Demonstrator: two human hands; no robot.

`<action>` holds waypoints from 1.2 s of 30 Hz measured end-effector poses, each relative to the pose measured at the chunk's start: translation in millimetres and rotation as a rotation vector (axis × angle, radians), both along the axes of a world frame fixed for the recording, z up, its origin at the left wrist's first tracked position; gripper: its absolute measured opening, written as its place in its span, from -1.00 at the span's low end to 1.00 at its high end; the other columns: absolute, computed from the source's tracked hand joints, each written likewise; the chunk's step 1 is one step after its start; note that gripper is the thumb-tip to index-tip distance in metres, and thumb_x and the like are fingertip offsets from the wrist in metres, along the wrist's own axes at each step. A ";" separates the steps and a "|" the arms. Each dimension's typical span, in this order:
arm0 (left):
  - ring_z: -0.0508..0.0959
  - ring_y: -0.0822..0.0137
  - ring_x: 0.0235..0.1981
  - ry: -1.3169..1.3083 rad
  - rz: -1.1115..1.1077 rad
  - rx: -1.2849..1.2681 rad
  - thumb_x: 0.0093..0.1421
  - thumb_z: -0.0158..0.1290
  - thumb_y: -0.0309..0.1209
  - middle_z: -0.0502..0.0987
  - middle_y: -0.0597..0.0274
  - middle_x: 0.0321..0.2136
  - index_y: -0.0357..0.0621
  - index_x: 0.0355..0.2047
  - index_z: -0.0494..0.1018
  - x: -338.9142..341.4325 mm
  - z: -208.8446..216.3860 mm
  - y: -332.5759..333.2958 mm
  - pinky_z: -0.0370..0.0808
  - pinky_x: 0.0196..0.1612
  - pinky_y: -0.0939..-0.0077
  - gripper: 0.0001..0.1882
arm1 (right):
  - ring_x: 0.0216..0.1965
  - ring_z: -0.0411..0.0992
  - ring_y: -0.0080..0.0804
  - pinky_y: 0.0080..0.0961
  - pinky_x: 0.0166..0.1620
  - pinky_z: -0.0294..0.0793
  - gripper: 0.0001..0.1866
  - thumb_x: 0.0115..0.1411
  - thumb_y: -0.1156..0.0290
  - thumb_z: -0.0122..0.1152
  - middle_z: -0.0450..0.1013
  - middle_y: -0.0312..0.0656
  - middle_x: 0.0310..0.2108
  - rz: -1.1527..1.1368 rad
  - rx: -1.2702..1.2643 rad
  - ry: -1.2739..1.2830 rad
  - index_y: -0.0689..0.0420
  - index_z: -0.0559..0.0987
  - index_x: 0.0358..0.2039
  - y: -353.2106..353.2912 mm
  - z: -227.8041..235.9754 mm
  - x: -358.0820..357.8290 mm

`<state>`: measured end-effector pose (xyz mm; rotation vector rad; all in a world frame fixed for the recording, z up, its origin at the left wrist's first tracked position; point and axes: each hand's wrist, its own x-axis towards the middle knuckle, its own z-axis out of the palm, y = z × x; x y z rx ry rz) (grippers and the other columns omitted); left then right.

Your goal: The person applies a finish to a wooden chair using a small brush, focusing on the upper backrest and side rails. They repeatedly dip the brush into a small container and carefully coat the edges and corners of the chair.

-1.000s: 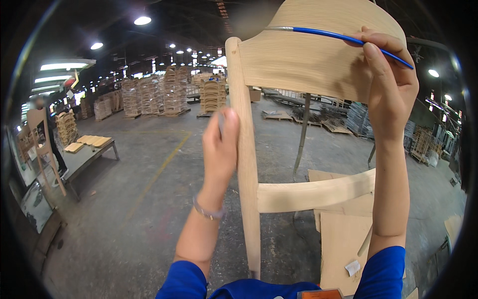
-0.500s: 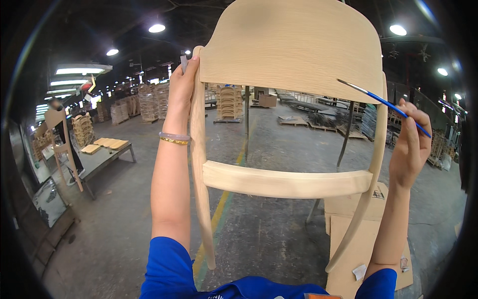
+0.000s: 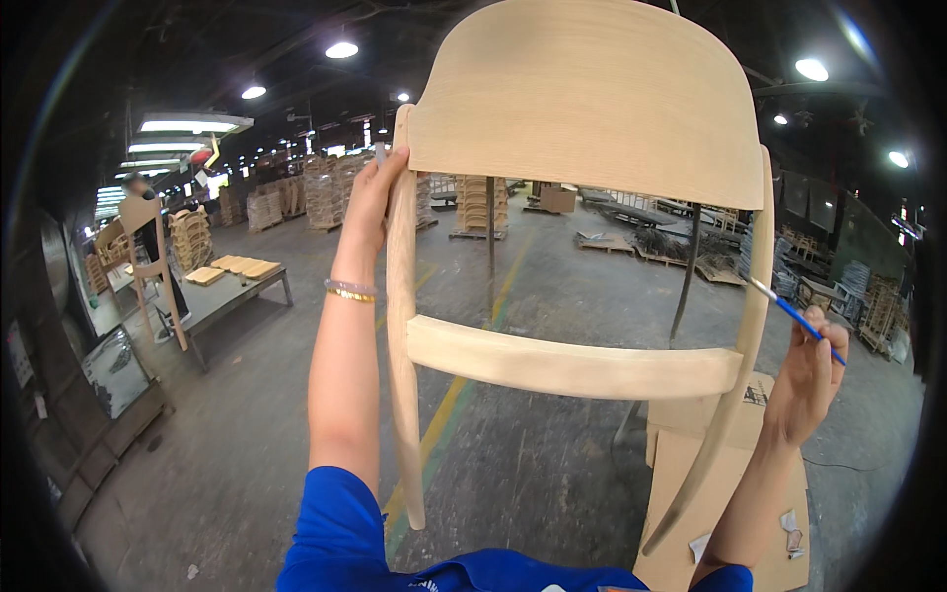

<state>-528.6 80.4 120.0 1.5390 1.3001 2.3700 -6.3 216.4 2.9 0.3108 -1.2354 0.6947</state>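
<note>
A pale wooden chair frame stands before me, with a wide curved backrest (image 3: 592, 99), a crossrail (image 3: 572, 360) and two slim legs. My left hand (image 3: 373, 202) grips the upper part of its left post (image 3: 400, 247). A small grey flat piece (image 3: 381, 153) sticks up by the fingers; what it is I cannot make out. In my right hand (image 3: 807, 380) is a thin paintbrush (image 3: 801, 321) with a blue handle, pinched between fingers and thumb. Its tip is at the right post (image 3: 758, 266), below the backrest; whether it touches the wood I cannot tell.
Cardboard sheets (image 3: 725, 503) lie below right, with scraps on them. At left, a table (image 3: 237, 299) carries flat wooden pieces, and a person (image 3: 163, 247) stands behind another chair frame (image 3: 148, 257). Stacked chair parts (image 3: 480, 204) and pallets (image 3: 604, 242) stand farther back.
My right hand has moved down with the paintbrush, its tip going from the backrest's lower edge to the right post. My left hand keeps hold of the left post, and the view has shifted slightly.
</note>
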 end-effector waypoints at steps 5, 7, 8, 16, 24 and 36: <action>0.49 0.56 -0.46 0.017 0.083 -0.014 0.37 0.16 0.02 0.61 0.37 -0.44 -0.12 -0.18 0.59 32.6 -49.4 -10.4 0.39 -0.39 0.61 -0.58 | 0.03 0.32 -0.31 -0.32 0.19 0.28 -0.84 0.42 0.38 0.18 0.40 -0.11 -0.16 0.378 -0.124 -0.050 0.16 0.45 -0.10 -5.1 -36.3 5.9; 0.49 0.57 -0.46 0.009 0.114 -0.007 0.37 0.16 0.03 0.61 0.35 -0.45 -0.10 -0.20 0.57 46.3 -61.4 -11.3 0.39 -0.40 0.60 -0.59 | -0.07 0.31 -0.38 -0.41 0.06 0.30 -0.83 0.44 0.35 0.15 0.36 -0.12 -0.17 0.422 -0.145 -0.109 0.17 0.45 -0.11 -5.4 -38.7 2.3; 0.50 0.57 -0.46 0.006 0.139 -0.007 0.37 0.16 0.03 0.61 0.35 -0.45 -0.10 -0.21 0.57 51.6 -65.3 -12.7 0.39 -0.41 0.60 -0.59 | -0.08 0.32 -0.39 -0.42 0.05 0.31 -0.83 0.44 0.35 0.14 0.36 -0.12 -0.17 0.364 -0.144 -0.131 0.17 0.46 -0.11 -5.4 -35.5 -0.2; 0.51 0.58 -0.53 -0.136 -0.029 0.029 0.43 0.08 0.01 0.58 0.31 -0.51 -0.10 -0.14 0.52 107.6 -100.0 -13.2 0.43 -0.48 0.64 -0.60 | -0.12 0.45 -0.35 -0.40 0.00 0.49 -0.79 0.50 0.33 0.08 0.44 -0.03 -0.12 0.026 0.122 -0.125 0.24 0.50 -0.08 -41.5 27.3 -39.9; 0.53 0.58 -0.53 -0.141 -0.243 0.066 0.49 -0.01 0.02 0.55 0.32 -0.53 -0.16 -0.03 0.48 133.4 -114.7 -23.6 0.44 -0.49 0.65 -0.55 | -0.19 0.56 -0.40 -0.49 -0.13 0.56 -0.87 0.25 0.61 0.35 0.60 -0.13 -0.25 -0.438 0.602 -0.163 0.28 0.64 -0.18 -92.3 126.2 -164.1; 0.53 0.57 -0.51 -0.129 -0.260 0.099 0.50 0.00 -0.03 0.54 0.33 -0.54 -0.19 -0.02 0.52 91.6 -118.3 -49.1 0.43 -0.45 0.64 -0.57 | -0.25 0.60 -0.58 -0.70 -0.23 0.54 -0.87 0.30 0.49 0.38 0.61 -0.25 -0.31 -0.393 0.630 -0.198 0.28 0.65 -0.21 -91.0 164.0 -271.1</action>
